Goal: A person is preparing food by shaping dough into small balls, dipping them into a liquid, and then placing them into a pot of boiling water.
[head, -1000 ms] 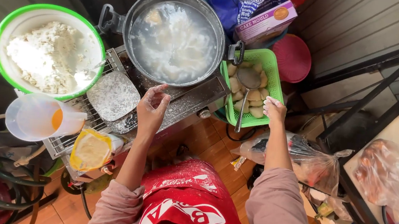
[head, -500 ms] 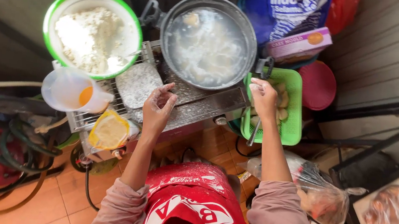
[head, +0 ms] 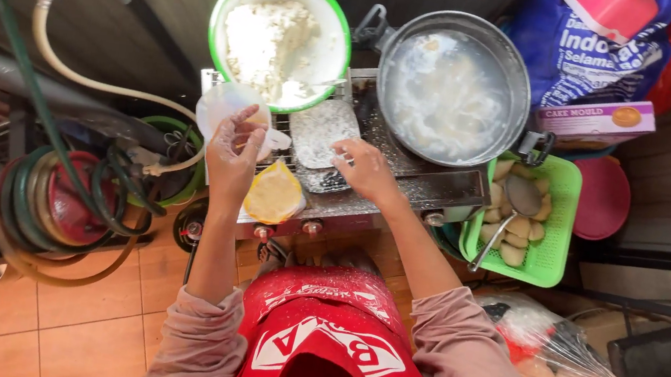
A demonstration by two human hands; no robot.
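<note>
Right hand (head: 364, 169) left basket (head: 558, 235), now loose; left hand (head: 234, 149) hides cup (head: 221, 104), grip unclear.

The big round metal pot (head: 452, 87) looks dull grey and scuffed. The green plastic mesh basket (head: 554, 243) is glossy, and the flat see-through plastic sheet (head: 322, 131) is crinkly.

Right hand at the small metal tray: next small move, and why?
Probably close the fingers on the tray edge. The right hand touches its lower right corner, with no clear grip showing, while the left hand is raised over the clear jug.
</note>
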